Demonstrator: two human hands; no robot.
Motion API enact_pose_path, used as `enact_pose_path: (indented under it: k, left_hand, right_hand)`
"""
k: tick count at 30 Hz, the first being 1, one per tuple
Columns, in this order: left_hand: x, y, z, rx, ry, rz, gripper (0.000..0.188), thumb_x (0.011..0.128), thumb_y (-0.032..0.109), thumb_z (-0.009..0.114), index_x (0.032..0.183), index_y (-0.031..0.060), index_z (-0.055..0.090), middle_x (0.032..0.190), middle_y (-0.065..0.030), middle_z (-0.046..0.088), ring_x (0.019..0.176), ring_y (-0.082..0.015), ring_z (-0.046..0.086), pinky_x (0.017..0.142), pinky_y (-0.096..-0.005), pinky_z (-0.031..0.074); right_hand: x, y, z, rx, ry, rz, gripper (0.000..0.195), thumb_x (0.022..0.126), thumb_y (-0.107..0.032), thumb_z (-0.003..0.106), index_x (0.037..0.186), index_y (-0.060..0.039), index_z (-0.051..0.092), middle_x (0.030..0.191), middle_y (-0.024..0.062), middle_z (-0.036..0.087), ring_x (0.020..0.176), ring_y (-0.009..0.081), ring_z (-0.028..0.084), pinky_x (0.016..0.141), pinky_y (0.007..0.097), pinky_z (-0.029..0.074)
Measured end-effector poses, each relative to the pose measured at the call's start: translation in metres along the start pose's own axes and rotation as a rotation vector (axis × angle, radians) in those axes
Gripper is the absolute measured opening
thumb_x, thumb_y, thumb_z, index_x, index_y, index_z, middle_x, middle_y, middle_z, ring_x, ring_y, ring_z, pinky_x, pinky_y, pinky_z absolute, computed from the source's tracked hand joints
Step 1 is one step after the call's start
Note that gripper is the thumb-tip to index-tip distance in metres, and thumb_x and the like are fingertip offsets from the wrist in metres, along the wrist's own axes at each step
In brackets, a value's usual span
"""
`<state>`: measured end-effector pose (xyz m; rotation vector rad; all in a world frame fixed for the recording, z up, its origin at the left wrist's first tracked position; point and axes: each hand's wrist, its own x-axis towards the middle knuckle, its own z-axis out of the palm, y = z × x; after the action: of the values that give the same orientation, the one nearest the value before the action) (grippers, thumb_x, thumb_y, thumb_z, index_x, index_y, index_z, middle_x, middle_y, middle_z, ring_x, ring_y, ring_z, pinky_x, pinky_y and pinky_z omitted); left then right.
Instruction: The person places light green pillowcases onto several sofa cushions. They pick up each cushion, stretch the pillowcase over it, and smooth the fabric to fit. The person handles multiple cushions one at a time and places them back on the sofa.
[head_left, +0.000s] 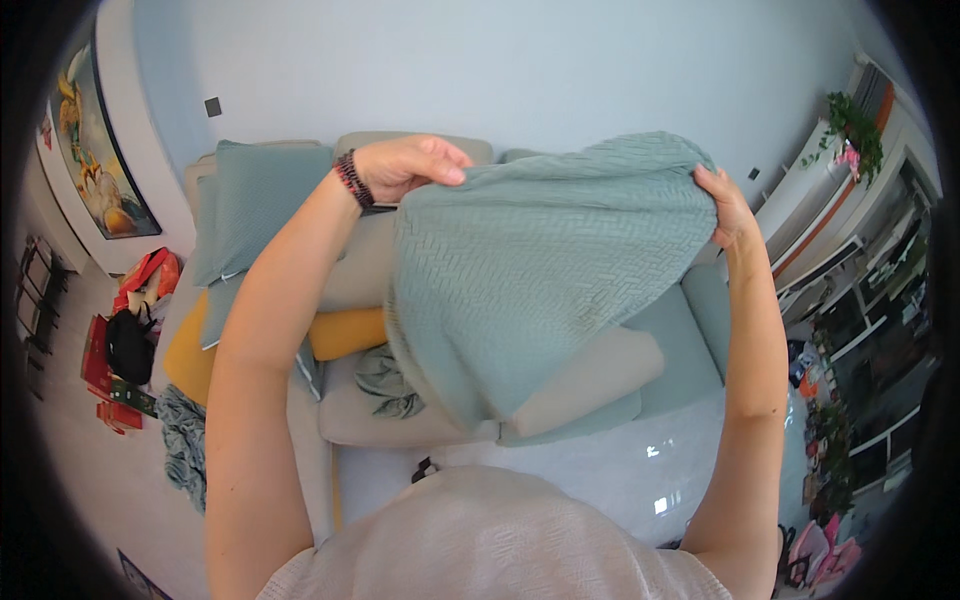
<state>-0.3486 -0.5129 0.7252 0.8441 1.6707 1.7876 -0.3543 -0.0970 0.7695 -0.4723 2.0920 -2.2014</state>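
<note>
A sea-green textured stretch fabric cover hangs in the air between my raised hands, above a beige sofa. My left hand, with a beaded bracelet at the wrist, pinches its upper left edge. At its upper right edge, my right hand grips the cloth, the fingers partly hidden behind it. The lower part of the cloth hangs in front of a beige cushion. Farther right, the sofa's seat and armrest wear similar green covering.
Green pillows lean at the sofa's left, near yellow cushions. Crumpled green cloth lies on the beige seat, and more lies at the left edge. A black bag and red boxes stand on the floor.
</note>
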Motion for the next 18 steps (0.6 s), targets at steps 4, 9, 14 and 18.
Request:
enact_pose_path:
  k: [4,9,14,18]
  left_hand:
    - [-0.013,0.01,-0.011,-0.058,0.104,0.109,0.03,0.08,0.022,0.064,0.098,-0.0016,0.059,0.09,-0.0038,0.062,0.081,-0.0085,0.058,0.074,-0.0222,0.047]
    - [-0.025,0.032,0.001,0.006,0.285,0.243,0.028,0.082,0.018,0.059,0.101,-0.0029,0.058,0.099,-0.006,0.061,0.089,-0.0119,0.056,0.083,-0.0253,0.044]
    - [-0.016,0.045,0.016,-0.113,0.118,0.272,0.03,0.087,0.018,0.051,0.104,-0.0058,0.055,0.102,-0.0085,0.06,0.096,-0.0129,0.055,0.086,-0.0272,0.042]
    - [-0.009,0.041,0.001,0.091,0.112,0.251,0.037,0.088,0.025,0.05,0.11,-0.0038,0.054,0.108,-0.009,0.059,0.098,-0.0131,0.055,0.086,-0.0286,0.043]
  right_hand:
    - [0.01,-0.004,-0.05,0.187,-0.032,-0.06,0.038,0.083,-0.028,0.062,0.11,-0.0016,0.055,0.101,0.0101,0.062,0.088,0.02,0.062,0.078,0.0367,0.052]
    - [0.022,-0.002,-0.07,0.335,-0.088,-0.061,0.035,0.086,-0.029,0.057,0.11,-0.003,0.056,0.103,0.0099,0.062,0.091,0.022,0.062,0.08,0.0385,0.051]
    - [0.016,-0.014,-0.065,0.414,-0.144,-0.068,0.033,0.088,-0.027,0.054,0.111,-0.0036,0.056,0.103,0.0098,0.062,0.092,0.0228,0.062,0.083,0.0398,0.05]
    - [0.002,-0.035,-0.054,0.315,-0.135,-0.097,0.032,0.087,-0.025,0.055,0.11,-0.0026,0.056,0.106,0.0099,0.061,0.092,0.0212,0.061,0.081,0.0373,0.051]
